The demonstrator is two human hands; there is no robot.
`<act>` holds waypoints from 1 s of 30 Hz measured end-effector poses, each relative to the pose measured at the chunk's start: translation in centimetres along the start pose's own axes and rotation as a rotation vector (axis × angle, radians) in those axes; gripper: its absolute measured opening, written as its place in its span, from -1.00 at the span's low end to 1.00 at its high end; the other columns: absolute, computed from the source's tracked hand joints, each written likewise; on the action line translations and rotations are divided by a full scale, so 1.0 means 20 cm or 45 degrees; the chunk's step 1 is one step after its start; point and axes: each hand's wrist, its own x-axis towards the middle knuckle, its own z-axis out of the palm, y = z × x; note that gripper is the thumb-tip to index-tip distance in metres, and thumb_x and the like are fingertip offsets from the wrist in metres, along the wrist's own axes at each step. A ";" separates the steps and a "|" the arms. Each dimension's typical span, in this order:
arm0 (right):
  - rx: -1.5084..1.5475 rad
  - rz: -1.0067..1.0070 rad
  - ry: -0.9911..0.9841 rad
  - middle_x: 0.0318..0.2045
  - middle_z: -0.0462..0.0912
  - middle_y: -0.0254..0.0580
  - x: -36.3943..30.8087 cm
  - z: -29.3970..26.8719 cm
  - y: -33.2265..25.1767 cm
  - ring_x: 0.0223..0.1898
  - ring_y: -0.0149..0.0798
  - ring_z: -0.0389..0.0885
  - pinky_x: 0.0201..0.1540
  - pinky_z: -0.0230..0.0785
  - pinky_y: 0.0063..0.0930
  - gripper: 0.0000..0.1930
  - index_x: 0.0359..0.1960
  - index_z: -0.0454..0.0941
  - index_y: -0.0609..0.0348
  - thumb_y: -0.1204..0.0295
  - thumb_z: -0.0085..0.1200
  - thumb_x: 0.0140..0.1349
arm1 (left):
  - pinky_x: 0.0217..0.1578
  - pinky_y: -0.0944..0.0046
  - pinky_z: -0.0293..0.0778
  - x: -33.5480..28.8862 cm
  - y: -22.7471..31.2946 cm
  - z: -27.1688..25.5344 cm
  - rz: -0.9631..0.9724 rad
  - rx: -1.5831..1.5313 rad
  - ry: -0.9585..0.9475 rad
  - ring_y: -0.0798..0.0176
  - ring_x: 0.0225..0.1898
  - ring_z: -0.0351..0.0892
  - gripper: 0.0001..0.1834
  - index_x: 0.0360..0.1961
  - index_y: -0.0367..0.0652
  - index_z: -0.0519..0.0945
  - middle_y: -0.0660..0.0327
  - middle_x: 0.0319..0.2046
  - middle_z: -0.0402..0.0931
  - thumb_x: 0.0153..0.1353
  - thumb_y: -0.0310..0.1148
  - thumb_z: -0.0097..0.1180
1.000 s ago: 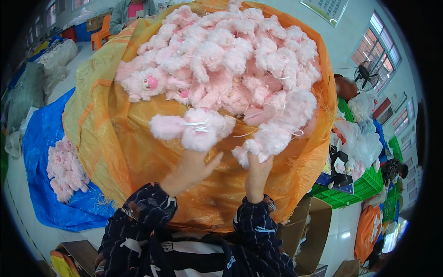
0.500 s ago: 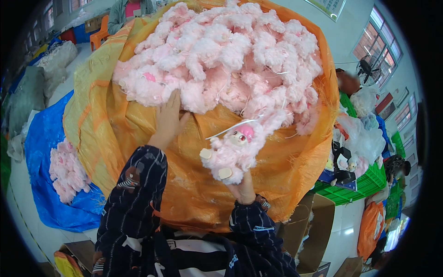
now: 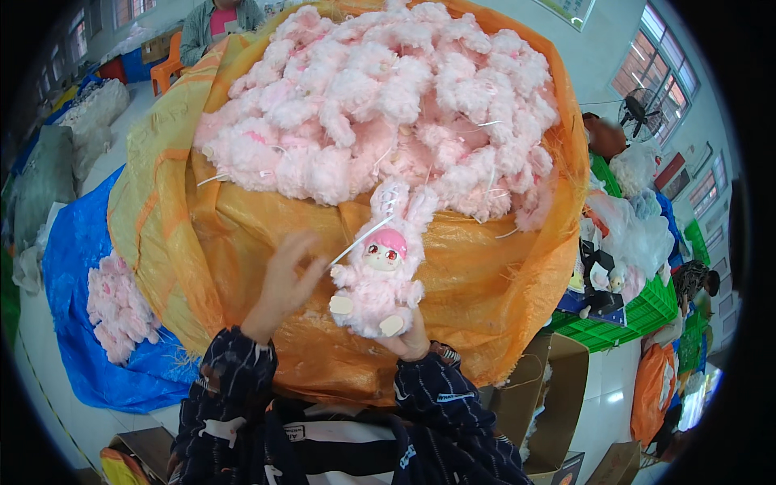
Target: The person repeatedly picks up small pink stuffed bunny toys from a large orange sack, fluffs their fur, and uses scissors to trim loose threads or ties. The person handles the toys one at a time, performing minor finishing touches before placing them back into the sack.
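A pink plush doll [image 3: 378,287] with long rabbit ears, a pink fringe and red eyes sits upright, facing me. My right hand [image 3: 411,339] grips it from below and behind, most of its fingers hidden by the fur. Slanting across the ears and the side of the head is a thin white strip [image 3: 361,240]. My left hand [image 3: 284,279] is held just left of the doll, its fingers apart, somewhat blurred and holding nothing. Beyond both hands lies a big heap of similar pink plush dolls [image 3: 364,97] on an orange woven sheet [image 3: 242,242].
On the left, a blue sheet [image 3: 77,242] bears a smaller pile of pink plush [image 3: 120,307]. At right are an open cardboard box [image 3: 562,396] and a green crate [image 3: 647,315] with bagged items. A person [image 3: 218,24] is at the far left, near an orange chair [image 3: 168,65].
The doll has turned upright, its ears coming clear of the heap and its face toward me. My left hand has drawn back from the heap toward the doll.
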 end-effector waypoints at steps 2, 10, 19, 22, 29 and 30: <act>-0.076 0.008 0.030 0.16 0.21 -0.05 0.00 -0.01 0.01 0.14 -0.14 0.26 0.16 0.16 -0.26 -0.36 0.21 0.00 0.20 0.07 -0.17 0.22 | -0.04 0.24 0.32 -0.10 0.08 0.02 -0.464 -0.735 -0.474 0.25 -0.01 0.36 -0.57 0.04 -0.30 0.32 0.11 0.03 0.31 0.16 -0.37 0.00; -1.068 0.361 0.308 -0.14 0.44 -0.14 -0.04 0.07 -0.02 -0.17 -0.39 0.46 -0.15 0.38 -0.54 -0.52 0.07 0.23 0.26 0.23 -0.04 0.18 | 0.00 0.29 0.34 -0.29 0.31 0.02 -0.751 -1.524 -0.334 0.27 0.01 0.37 -0.54 0.09 -0.29 0.26 0.13 0.00 0.34 0.18 -0.36 -0.02; -1.451 -0.173 0.169 -0.04 0.41 -0.13 -0.02 0.22 -0.14 -0.12 -0.41 0.38 -0.13 0.35 -0.57 -0.42 0.17 0.12 0.28 0.47 0.05 0.12 | -0.09 0.37 0.37 -0.35 0.28 0.00 -0.827 -1.303 -0.327 0.36 -0.10 0.42 -0.62 -0.02 -0.25 0.40 0.20 -0.14 0.45 0.11 -0.40 0.08; -1.394 -0.310 0.346 -0.19 0.51 -0.21 0.04 0.27 -0.09 -0.25 -0.49 0.44 -0.23 0.37 -0.61 -0.64 -0.01 0.34 0.31 0.42 0.00 0.18 | -0.06 0.35 0.36 -0.37 0.27 0.06 -0.450 -1.145 -0.314 0.37 -0.08 0.40 -0.54 0.00 -0.24 0.37 0.21 -0.12 0.44 0.04 -0.45 0.15; -0.404 -0.247 0.664 -0.28 0.58 -0.25 0.08 0.36 -0.05 -0.30 -0.45 0.53 -0.27 0.37 -0.57 -0.70 -0.26 0.50 0.23 0.23 -0.12 0.25 | -0.04 0.32 0.34 -0.44 0.25 0.08 -0.496 -0.960 -0.499 0.35 -0.09 0.41 -0.47 -0.01 -0.27 0.38 0.19 -0.11 0.45 -0.05 -0.45 0.25; -0.389 -0.280 0.660 -0.27 0.57 -0.26 0.10 0.37 -0.05 -0.28 -0.45 0.52 -0.26 0.37 -0.56 -0.68 -0.24 0.49 0.23 0.21 -0.12 0.25 | -0.04 0.33 0.34 -0.43 0.24 0.07 -0.469 -0.932 -0.478 0.35 -0.10 0.41 -0.48 -0.01 -0.28 0.39 0.19 -0.12 0.46 -0.04 -0.43 0.25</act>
